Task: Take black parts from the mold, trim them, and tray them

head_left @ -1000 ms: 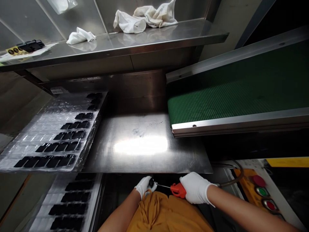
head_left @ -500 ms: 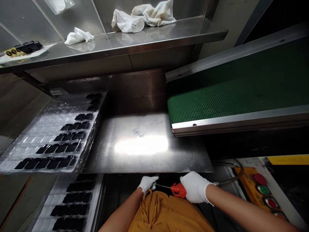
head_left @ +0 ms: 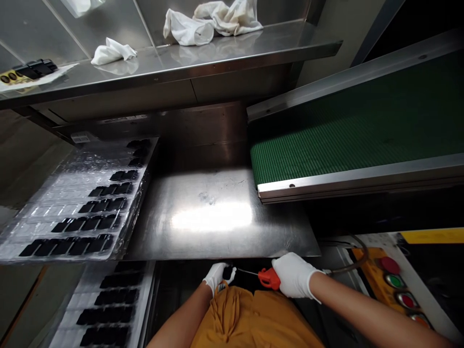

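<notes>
Black part [head_left: 228, 273] sits between the gloved fingers of the left hand [head_left: 216, 277], which is partly curled round it, just below the bench's [head_left: 195, 241] near edge. The right hand [head_left: 294, 276] is closed round a red air gun [head_left: 268, 279], its thin nozzle pointing at the left hand. A tray [head_left: 54, 198] with rows of black pieces [head_left: 90, 223] lies on the bench's left; a green conveyor belt [head_left: 326, 140] stands right.

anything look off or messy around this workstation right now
Slightly messy, nothing visibly broken: the white cloths lie crumpled on the steel shelf, the rear one discoloured in places, and a dull smudge marks the otherwise shiny steel worktop.
</notes>
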A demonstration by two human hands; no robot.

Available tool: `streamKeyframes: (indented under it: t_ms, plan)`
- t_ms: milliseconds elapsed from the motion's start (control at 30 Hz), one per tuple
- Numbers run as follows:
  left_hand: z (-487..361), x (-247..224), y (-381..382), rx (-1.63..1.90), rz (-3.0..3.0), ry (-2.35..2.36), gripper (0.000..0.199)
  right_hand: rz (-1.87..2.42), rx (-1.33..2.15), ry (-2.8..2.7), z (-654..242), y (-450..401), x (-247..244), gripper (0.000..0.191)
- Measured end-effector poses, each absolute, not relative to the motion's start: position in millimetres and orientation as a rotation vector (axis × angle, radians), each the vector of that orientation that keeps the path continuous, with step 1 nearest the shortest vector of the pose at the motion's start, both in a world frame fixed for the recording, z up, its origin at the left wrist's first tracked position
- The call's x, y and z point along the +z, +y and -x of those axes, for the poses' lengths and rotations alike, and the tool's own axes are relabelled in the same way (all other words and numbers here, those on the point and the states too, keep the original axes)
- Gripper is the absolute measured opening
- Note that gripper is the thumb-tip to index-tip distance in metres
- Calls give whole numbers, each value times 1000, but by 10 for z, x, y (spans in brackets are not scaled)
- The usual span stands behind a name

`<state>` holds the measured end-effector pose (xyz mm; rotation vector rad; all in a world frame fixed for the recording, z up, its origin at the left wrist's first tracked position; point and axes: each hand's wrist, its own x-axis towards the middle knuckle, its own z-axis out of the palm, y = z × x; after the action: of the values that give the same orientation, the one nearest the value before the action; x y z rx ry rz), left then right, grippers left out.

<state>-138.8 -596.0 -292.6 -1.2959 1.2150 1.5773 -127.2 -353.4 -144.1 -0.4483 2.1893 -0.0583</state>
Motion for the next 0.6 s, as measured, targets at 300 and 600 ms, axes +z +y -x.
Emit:
streamKeyframes:
  t_ms: [300,600]
  plan:
    - [1407,-3000,-5961,1760,1502,982,21,474,-74,2166,1239,-3609,-1422,33]
    - [1397,-3112,-5984,1754,1456,1030,17,488,-54,2179,1196,-3682,-1439,44]
